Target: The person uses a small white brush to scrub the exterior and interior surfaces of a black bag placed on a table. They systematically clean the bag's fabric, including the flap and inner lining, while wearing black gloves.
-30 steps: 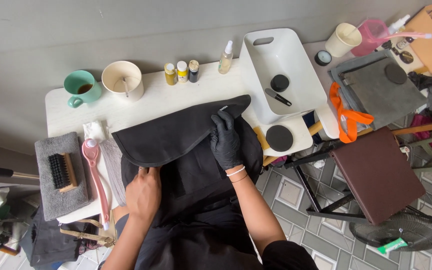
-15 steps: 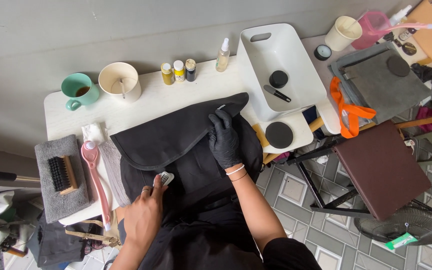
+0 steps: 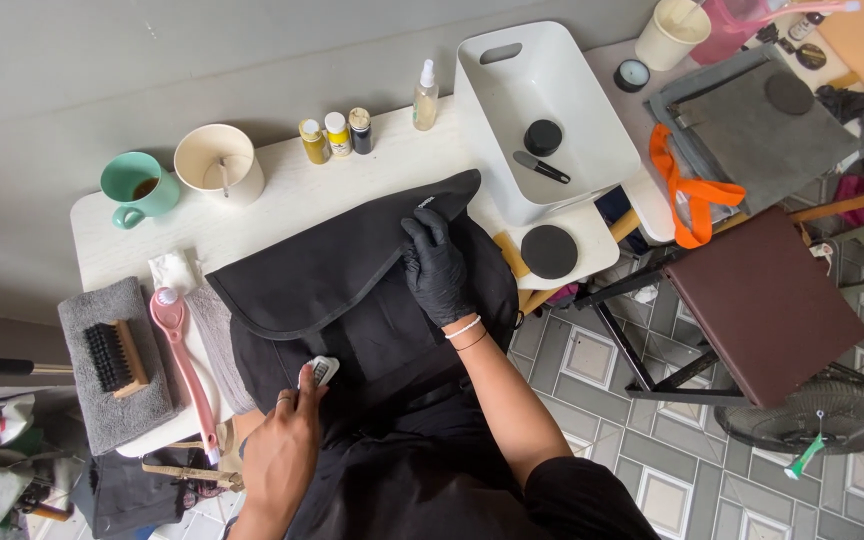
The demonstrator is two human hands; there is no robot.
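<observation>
A: Largest first. The white table point(image 3: 282, 205) carries a black bag point(image 3: 352, 290), laid flat across its middle with the near end hanging over the edge toward me. The white tub point(image 3: 572, 110) stands at the table's right end, touching the bag's far corner.

B: And your hands?

A: My right hand point(image 3: 439, 268), in a black glove, lies spread flat on the bag's upper flap, fingers extended and pressing, clasping nothing. My left hand point(image 3: 287, 455), bare, is closed round a small white brush point(image 3: 322, 372), whose head touches the fabric near the flap's lower edge.

B: Smaller items?

A: A grey towel point(image 3: 117, 390) with a wooden brush point(image 3: 112, 355) at left, a pink long-handled brush point(image 3: 182, 355) just beside it, then a teal mug point(image 3: 137, 187) and a cream cup point(image 3: 220, 163) at the back.

B: Risk?

A: In my judgement, the overhanging weight could drag the bag off if the gloved hand lifts; a wide stroke might also knock the pink brush.
</observation>
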